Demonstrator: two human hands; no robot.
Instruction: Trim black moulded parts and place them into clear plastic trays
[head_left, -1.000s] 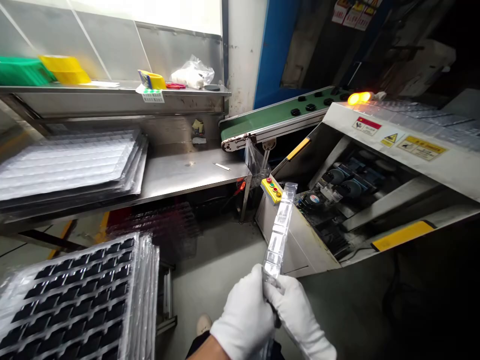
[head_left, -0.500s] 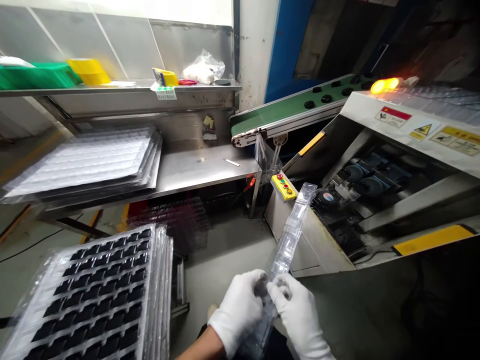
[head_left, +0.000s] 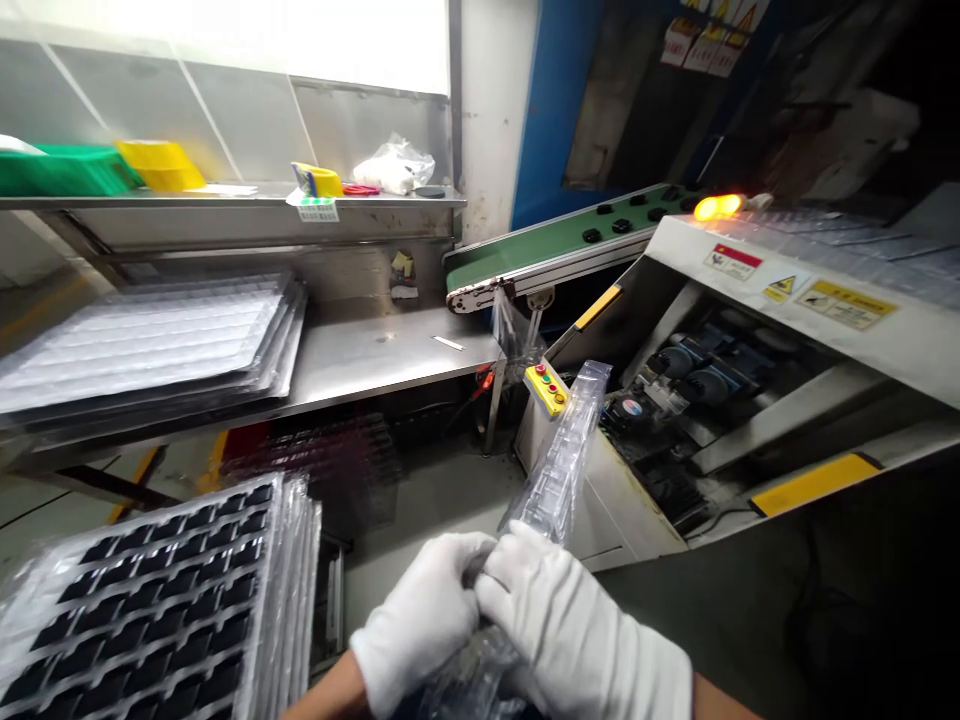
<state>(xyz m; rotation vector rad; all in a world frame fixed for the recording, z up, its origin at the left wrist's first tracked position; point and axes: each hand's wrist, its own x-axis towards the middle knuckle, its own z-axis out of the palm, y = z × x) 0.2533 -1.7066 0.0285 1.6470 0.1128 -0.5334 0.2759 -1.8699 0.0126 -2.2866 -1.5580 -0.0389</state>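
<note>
In the lower middle of the head view, both my gloved hands are closed on a clear plastic tray (head_left: 568, 455), seen nearly edge-on. It rises up and to the right from my hands, and more crinkled clear plastic shows below them. My left hand (head_left: 427, 605) grips its left side with bent fingers. My right hand (head_left: 577, 620) wraps over it from the right, its fingertips against the left hand's. The fingertips themselves are partly hidden. At lower left stands a stack of clear trays (head_left: 296, 560), the top one filled with rows of black parts (head_left: 161, 590).
A metal table (head_left: 375, 360) carries more stacked trays (head_left: 142, 340). A green conveyor (head_left: 517, 250) with several black pieces slopes down to it. On the right is a machine frame (head_left: 840, 330) with a yellow button box (head_left: 546, 390). A shelf (head_left: 247, 202) holds tape and bags.
My right hand has moved left and wrapped further over the plastic, close against my left hand. The tray shows a broader face. The whole view has shifted slightly.
</note>
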